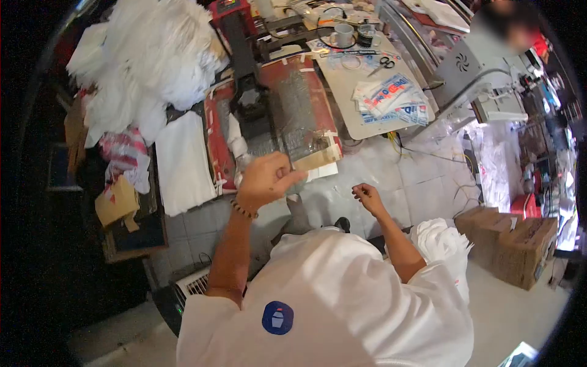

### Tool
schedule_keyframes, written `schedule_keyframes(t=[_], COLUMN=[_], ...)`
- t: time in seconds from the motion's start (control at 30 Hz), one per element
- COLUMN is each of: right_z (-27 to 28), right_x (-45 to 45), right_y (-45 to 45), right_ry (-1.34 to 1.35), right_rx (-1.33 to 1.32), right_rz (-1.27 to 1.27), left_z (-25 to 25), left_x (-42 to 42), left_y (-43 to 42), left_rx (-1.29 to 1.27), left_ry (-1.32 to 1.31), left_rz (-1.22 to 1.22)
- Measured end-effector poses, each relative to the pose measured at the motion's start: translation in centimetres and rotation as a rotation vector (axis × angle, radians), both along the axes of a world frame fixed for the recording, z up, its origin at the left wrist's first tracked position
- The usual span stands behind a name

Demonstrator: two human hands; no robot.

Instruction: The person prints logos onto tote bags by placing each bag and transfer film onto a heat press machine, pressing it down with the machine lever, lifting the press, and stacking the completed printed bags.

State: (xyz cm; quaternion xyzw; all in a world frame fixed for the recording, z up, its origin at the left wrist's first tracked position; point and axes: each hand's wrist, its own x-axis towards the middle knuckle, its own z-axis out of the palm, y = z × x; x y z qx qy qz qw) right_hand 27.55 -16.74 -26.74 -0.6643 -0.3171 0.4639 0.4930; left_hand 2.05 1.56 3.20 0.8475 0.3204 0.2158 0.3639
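So the red-edged panel (299, 92) lies flat in front of the person, a dark machine arm (247, 98) over its middle. Looks stiff and kinda heavy tbh, with a shiny face that's probably slippery, so the taped outer edges seem the better place to hold, one hand per side. The left hand (264, 178) is by the near edge, fingers curled and thumb out; can't tell if that grip is pinching anything. The right hand (367, 199) hangs apart from it, grip loosely spread, nothing visible in it. White folded cloth (183, 162) sits left, soft and light-looking. Scissors (386, 62) and printed sheets (391, 98) lie on the table (342, 92) to the right.
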Motion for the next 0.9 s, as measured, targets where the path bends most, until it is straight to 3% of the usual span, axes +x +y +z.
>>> schedule_keyframes(t=[0.07,0.13,0.2,0.33,0.47,0.5,0.53,0.6,0.63,0.67,0.7,0.77,0.9], right_z=[2.1,6.7,13.2,23.8,29.9,29.9,29.4,29.1,29.2,29.3,29.0,28.2,29.4], right_x=[-0.5,-1.3,-2.8,-6.6,-11.7,-13.4,-15.2,-16.6,-16.9,-17.3,-17.3,-16.7,-16.6], right_y=[1.4,3.5,5.6,9.2,12.8,13.8,14.5,14.6,14.4,14.4,14.5,14.3,14.3], right_ry=[-0.03,-0.202,-0.271,-0.52,-0.835,-0.848,-0.853,-0.864,-0.953,-1.018,-1.024,-0.956,-0.959], right_rx=[0.048,0.158,0.143,0.594,0.896,0.901,0.892,0.877,0.548,0.204,0.205,0.476,0.485], right_rz=[0.019,-0.05,-0.07,0.164,0.435,0.429,0.474,0.517,0.702,0.872,0.868,0.741,0.758], left_z=[0.2,0.3,-0.1,1.2,-0.9,-1.8,-2.5,-4.4,-4.9,-5.6,-5.4,-7.3,-5.7], left_x=[0.2,0.1,-0.2,-0.6,-0.6,-0.7,-0.5,-0.3,-0.4,-0.6,-0.6,-1.0,-0.8], left_y=[0.1,0.3,1.1,5.6,14.3,16.0,17.4,19.7,20.3,20.6,19.9,20.4,19.5], left_rx=[0.113,0.09,-0.039,0.018,0.513,0.678,0.687,0.354,-0.057,-0.055,-0.086,-0.137,-0.202], left_ry=[0.024,0.1,-0.04,-0.103,-0.07,-0.021,-0.034,-0.042,-0.19,-0.194,-0.172,-0.16,-0.144], left_rz=[-0.015,0.032,0.013,0.062,0.208,0.307,0.302,0.472,0.409,0.407,0.459,0.499,0.517])
